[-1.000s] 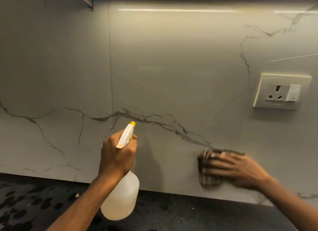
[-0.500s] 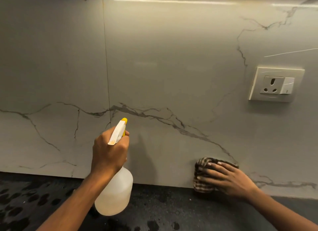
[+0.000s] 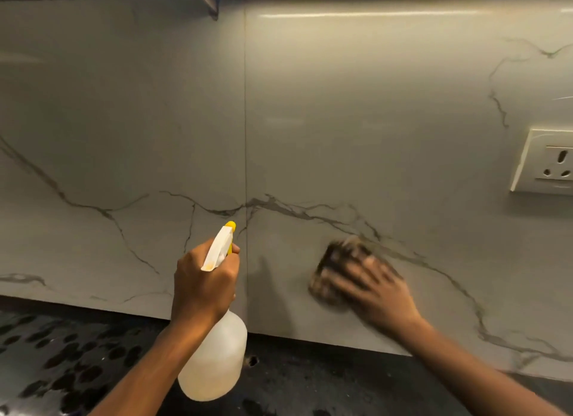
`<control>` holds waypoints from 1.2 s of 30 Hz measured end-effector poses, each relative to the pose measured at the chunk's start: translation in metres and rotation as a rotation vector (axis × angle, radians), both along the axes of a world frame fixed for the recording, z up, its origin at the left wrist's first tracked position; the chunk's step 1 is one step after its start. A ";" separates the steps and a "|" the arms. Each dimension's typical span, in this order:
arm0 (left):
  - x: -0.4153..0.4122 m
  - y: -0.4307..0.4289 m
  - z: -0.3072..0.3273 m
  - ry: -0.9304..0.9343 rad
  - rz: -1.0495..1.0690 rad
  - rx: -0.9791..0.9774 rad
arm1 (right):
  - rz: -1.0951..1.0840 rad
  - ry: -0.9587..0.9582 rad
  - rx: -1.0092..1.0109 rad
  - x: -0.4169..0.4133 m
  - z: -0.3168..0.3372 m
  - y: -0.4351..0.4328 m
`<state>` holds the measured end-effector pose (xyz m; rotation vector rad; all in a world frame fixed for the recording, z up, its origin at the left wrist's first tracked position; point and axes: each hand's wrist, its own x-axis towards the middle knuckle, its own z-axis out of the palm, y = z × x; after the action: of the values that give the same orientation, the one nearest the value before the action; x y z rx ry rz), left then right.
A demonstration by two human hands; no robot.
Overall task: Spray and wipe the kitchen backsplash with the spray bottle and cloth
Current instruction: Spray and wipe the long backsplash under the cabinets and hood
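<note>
The right hand (image 3: 376, 294) and the dark brownish cloth (image 3: 333, 260) under its fingers are smeared by blur, so the cloth's pattern and edges and the exact lie of the fingers cannot be told. The cream wall socket plate (image 3: 548, 163) is cut off by the right edge. The left hand (image 3: 203, 287) hides the neck and trigger of the translucent white plastic spray bottle (image 3: 217, 360).

No readable text or label shows anywhere (spray bottle (image 3: 214, 360) included).
</note>
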<state>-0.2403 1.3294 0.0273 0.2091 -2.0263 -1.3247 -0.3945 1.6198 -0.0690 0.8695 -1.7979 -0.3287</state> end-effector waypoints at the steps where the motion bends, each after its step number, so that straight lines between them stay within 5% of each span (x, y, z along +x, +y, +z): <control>1: 0.000 -0.005 0.000 -0.001 0.000 0.008 | -0.046 -0.020 0.223 0.003 -0.024 0.001; 4: 0.000 -0.018 -0.001 -0.001 0.011 0.005 | -0.057 -0.006 0.638 -0.001 -0.029 0.004; 6: 0.001 -0.025 0.000 0.004 0.020 0.001 | 0.023 0.056 0.620 -0.011 0.021 -0.004; 11: 0.002 -0.042 0.000 0.008 0.034 -0.003 | 0.048 0.080 -0.165 -0.008 0.166 -0.053; 15: 0.000 -0.058 -0.002 0.003 0.014 0.001 | 0.001 0.070 -0.438 -0.004 0.115 -0.098; 17: -0.002 -0.069 -0.005 0.006 0.010 -0.005 | 0.001 0.017 -0.239 -0.005 0.049 -0.109; 20: -0.003 -0.085 -0.008 0.004 0.006 -0.015 | -0.087 -0.026 0.371 0.000 -0.036 -0.111; 23: 0.000 -0.102 -0.010 0.010 0.015 -0.020 | -0.095 0.005 0.668 -0.004 -0.026 -0.114; 25: 0.001 -0.110 -0.010 0.008 0.027 -0.017 | -0.023 0.018 0.560 -0.014 0.024 -0.124; 28: -0.001 -0.123 -0.008 0.003 0.041 -0.014 | 0.067 0.041 0.075 -0.013 0.117 -0.155; 32: -0.006 -0.137 -0.011 0.017 0.049 -0.020 | 0.038 0.075 -0.320 -0.004 0.119 -0.194; 34: -0.008 -0.147 -0.013 0.022 0.047 -0.012 | 0.033 0.040 -0.288 -0.003 0.071 -0.206; 36: -0.008 -0.154 -0.015 0.020 0.040 -0.013 | -0.012 -0.027 -0.041 -0.002 0.012 -0.205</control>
<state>-0.2485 1.1759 0.0119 0.2283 -2.0030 -1.2839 -0.3966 1.4148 -0.0567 0.8380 -1.8296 -0.2878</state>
